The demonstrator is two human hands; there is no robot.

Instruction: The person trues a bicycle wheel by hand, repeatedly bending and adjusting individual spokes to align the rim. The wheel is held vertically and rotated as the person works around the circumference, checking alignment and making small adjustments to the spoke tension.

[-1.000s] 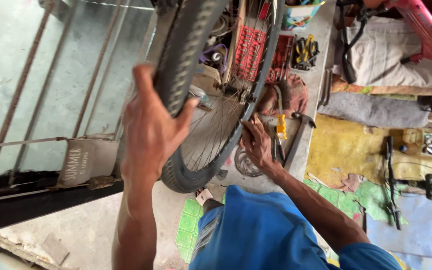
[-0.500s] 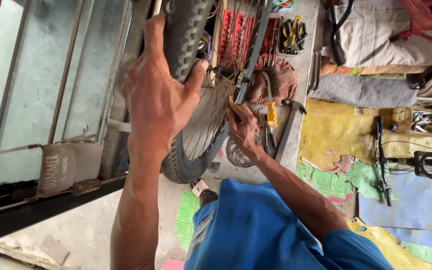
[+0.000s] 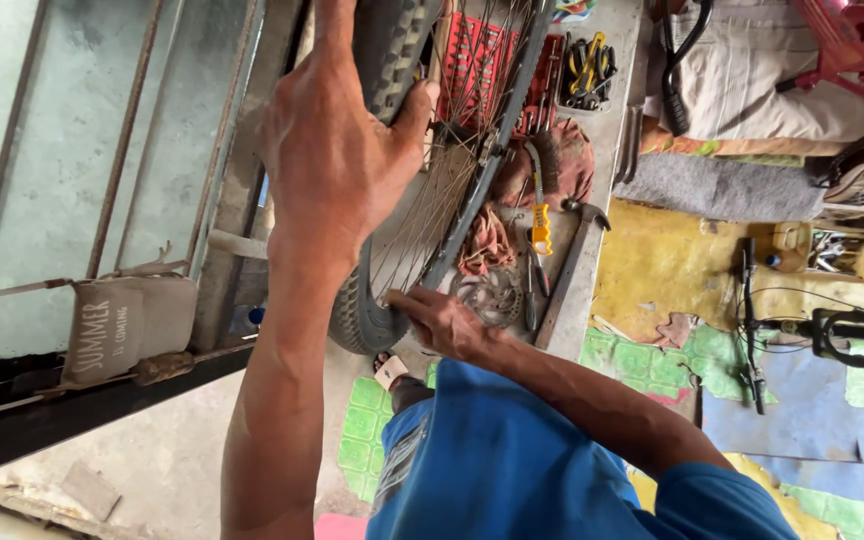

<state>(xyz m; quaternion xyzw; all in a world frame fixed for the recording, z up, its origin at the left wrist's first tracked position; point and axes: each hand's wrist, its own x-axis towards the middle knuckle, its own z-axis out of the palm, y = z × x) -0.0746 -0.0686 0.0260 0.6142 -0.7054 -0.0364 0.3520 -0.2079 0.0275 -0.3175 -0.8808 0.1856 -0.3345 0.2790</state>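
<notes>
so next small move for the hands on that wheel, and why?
Probably slide the right hand a little further along the rim, working the tyre edge there. The left hand already grips the tread and steadies the wheel, and the right fingertips sit at the tyre-rim seam.

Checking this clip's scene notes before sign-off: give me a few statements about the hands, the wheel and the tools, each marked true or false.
1. The left hand grips the tyre of the bicycle wheel. True.
2. The right hand holds the hammer. False: the hammer lies on the ground beyond the wheel; the right hand rests at the wheel's rim, near the lower end.
3. A yellow-handled tool lies beside the hammer. True.
4. The wheel has no spokes. False: thin metal spokes run across it.
5. The person wears blue trousers. True.
</notes>
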